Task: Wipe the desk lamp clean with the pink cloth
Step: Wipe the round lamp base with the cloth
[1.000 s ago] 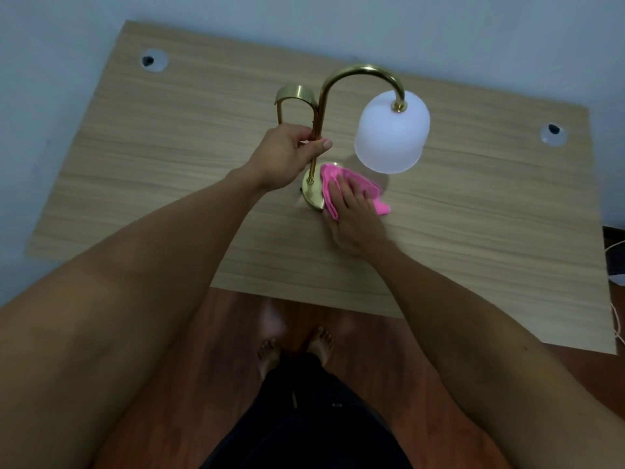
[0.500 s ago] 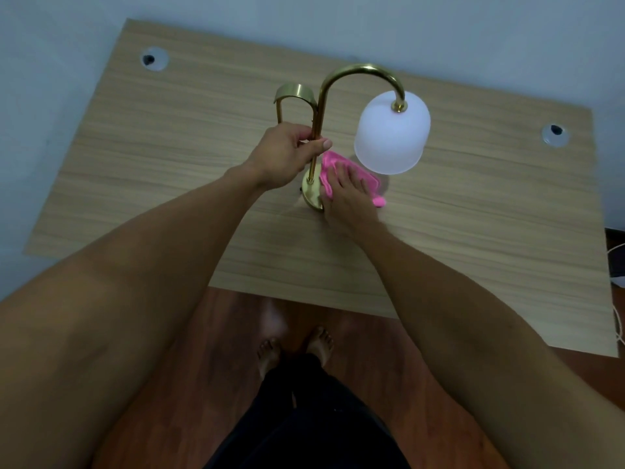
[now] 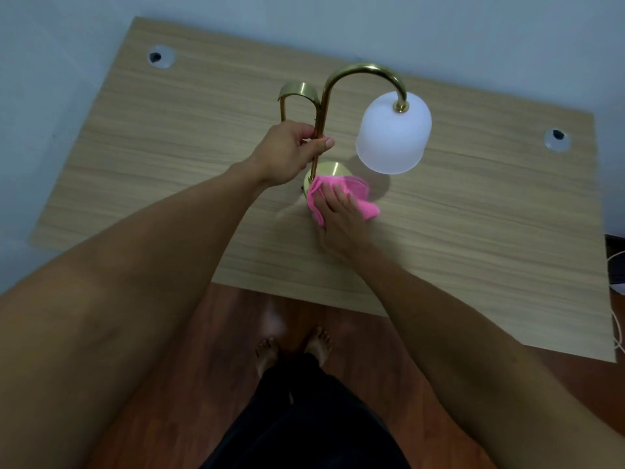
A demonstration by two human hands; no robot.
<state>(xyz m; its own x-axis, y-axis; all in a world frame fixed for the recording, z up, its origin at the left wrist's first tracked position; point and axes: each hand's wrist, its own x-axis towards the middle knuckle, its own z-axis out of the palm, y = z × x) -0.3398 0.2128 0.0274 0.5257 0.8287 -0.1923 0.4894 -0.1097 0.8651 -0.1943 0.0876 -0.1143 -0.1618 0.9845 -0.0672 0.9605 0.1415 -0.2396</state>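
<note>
From the head view we look down on our two bare arms reaching over a light wooden desk [image 3: 169,170], and we take the desk lamp [image 3: 338,106] as our landmark: it stands near the middle of the desk, toward the wall side. Its brass stem rises from a round brass base [image 3: 329,170], arches over, and carries a frosted white shade [image 3: 394,133] that hangs to the right of the stem. A second, shorter brass arch [image 3: 297,91] sits just left of the stem. Our left hand [image 3: 291,152] is closed around the stem, about midway between the base and the arch, with the thumb pressed across the front. The pink cloth [image 3: 341,192] lies bunched on the near side of the base, touching it and spilling onto the desk to the right. Our right hand [image 3: 341,218] lies flat on top of the cloth, fingers together and pointing toward the stem, pressing the cloth down rather than gripping it; the cloth shows beyond the fingertips and on both sides of them. Two round cable holes [image 3: 160,56] lie well away from the lamp, one toward each far corner. Below the desk edge we see reddish wood flooring [image 3: 209,333] and our bare feet [image 3: 294,346].
</note>
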